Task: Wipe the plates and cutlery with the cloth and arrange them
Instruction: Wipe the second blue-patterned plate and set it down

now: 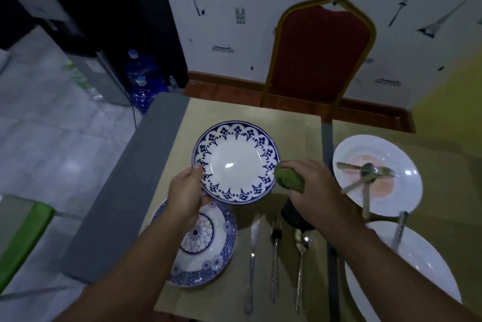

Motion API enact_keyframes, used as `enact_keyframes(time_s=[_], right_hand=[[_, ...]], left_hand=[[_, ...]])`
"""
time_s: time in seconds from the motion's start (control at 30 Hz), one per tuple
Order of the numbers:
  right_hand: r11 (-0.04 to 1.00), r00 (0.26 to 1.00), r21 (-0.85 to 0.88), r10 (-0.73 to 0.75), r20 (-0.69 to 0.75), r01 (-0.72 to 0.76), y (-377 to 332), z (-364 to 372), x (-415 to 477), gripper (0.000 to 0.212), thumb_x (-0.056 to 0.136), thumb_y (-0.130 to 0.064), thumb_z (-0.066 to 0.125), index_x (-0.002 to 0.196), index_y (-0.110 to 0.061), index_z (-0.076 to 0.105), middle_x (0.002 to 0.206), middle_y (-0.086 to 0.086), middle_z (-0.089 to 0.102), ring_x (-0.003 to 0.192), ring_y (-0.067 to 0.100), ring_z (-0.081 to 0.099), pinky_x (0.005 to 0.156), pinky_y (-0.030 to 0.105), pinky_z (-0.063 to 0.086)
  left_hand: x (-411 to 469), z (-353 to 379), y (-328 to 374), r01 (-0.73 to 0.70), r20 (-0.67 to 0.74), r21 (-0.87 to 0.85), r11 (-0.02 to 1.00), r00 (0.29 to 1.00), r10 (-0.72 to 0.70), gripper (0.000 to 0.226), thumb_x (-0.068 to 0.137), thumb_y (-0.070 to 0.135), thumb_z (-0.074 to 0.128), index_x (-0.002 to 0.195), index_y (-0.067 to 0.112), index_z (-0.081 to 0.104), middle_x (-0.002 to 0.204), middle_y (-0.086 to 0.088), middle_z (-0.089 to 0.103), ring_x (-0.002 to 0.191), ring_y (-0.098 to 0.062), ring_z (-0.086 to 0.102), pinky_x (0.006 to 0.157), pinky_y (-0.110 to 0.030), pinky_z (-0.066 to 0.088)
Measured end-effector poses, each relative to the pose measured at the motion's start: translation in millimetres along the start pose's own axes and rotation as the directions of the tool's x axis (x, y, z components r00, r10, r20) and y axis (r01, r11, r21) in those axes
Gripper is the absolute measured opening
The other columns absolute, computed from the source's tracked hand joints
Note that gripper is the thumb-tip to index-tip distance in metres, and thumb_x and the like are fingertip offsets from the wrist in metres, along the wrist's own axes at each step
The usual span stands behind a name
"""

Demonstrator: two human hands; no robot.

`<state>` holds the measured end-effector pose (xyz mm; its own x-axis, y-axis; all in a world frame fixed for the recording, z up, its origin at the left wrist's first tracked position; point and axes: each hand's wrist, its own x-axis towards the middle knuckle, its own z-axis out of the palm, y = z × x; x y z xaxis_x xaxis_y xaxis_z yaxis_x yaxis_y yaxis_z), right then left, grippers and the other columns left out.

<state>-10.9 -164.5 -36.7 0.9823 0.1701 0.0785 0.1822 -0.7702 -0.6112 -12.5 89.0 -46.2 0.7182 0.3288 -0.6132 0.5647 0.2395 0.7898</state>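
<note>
My left hand point(185, 191) grips the left rim of a blue-patterned white plate point(236, 160), holding it tilted above the table. My right hand point(310, 186) holds a bunched green cloth point(289, 178) against the plate's right rim. Below it a second blue-patterned plate point(208, 243) lies flat on the beige mat point(287, 123). A knife point(252, 256), a fork point(275, 256) and a spoon point(301, 261) lie side by side on the mat.
To the right, a white plate point(407, 180) with a pinkish smear carries several pieces of cutlery. Another white plate point(422, 264) sits nearer me with a utensil on its rim. A dark object point(294, 217) stands under my right wrist. A red chair point(320, 53) faces the table.
</note>
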Motion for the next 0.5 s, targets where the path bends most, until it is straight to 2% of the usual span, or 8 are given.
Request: enact_keyframes(time_s=[0.13, 0.23, 0.33, 0.43, 0.5], right_hand=[[0.999, 0.998, 0.037, 0.035, 0.051, -0.037, -6.9, 34.2, 19.9, 0.057, 0.07, 0.002, 0.063, 0.12, -0.025, 0.065, 0.112, -0.008, 0.061, 0.109, 0.018, 0.049, 0.09, 0.024, 0.035], [0.998, 0.996, 0.044, 0.043, 0.08, -0.046, -8.6, 56.3, 35.8, 0.057, 0.069, 0.003, 0.061, 0.12, -0.024, 0.065, 0.113, -0.005, 0.064, 0.107, 0.02, 0.052, 0.09, 0.026, 0.038], [0.996, 0.992, 0.037, 0.073, 0.105, -0.078, -9.3, 73.1, 47.7, 0.057, 0.07, 0.002, 0.06, 0.12, -0.024, 0.065, 0.113, -0.006, 0.063, 0.108, 0.018, 0.051, 0.089, 0.026, 0.038], [0.994, 0.986, 0.026, 0.101, 0.13, -0.105, -5.4, 86.6, 56.3, 0.058, 0.069, 0.002, 0.059, 0.121, -0.023, 0.065, 0.113, -0.005, 0.064, 0.109, 0.021, 0.053, 0.092, 0.032, 0.044], [0.992, 0.983, 0.02, 0.117, 0.139, -0.121, -2.5, 92.8, 58.6, 0.058, 0.068, 0.002, 0.059, 0.119, -0.023, 0.066, 0.112, -0.004, 0.065, 0.108, 0.022, 0.054, 0.093, 0.036, 0.046]], left_hand=[[43.3, -12.3, 20.2, 0.042, -0.078, -0.003, 0.999, 0.996, -0.042, 0.021, 0.102, 0.024, 0.053, 0.104, 0.008, 0.067, 0.086, -0.01, 0.073, 0.065, -0.023, 0.072, 0.05, -0.033, 0.059], [66.8, -17.4, 24.2, 0.093, -0.103, -0.001, 0.996, 0.99, -0.092, 0.018, 0.102, 0.022, 0.052, 0.103, 0.009, 0.065, 0.085, -0.01, 0.071, 0.057, -0.023, 0.072, 0.052, -0.042, 0.062], [86.9, -23.2, 21.3, 0.174, -0.098, -0.024, 0.985, 0.98, -0.175, 0.021, 0.102, 0.022, 0.053, 0.108, 0.007, 0.065, 0.093, -0.017, 0.074, 0.065, -0.031, 0.074, 0.059, -0.052, 0.062], [104.0, -26.0, 16.7, 0.217, -0.088, -0.062, 0.974, 0.971, -0.222, 0.023, 0.1, 0.025, 0.054, 0.11, 0.007, 0.066, 0.099, -0.018, 0.075, 0.08, -0.038, 0.075, 0.07, -0.06, 0.06], [113.2, -26.6, 12.7, 0.217, -0.104, -0.078, 0.973, 0.969, -0.225, 0.023, 0.099, 0.026, 0.057, 0.107, 0.008, 0.068, 0.099, -0.017, 0.076, 0.088, -0.039, 0.074, 0.082, -0.058, 0.057]])
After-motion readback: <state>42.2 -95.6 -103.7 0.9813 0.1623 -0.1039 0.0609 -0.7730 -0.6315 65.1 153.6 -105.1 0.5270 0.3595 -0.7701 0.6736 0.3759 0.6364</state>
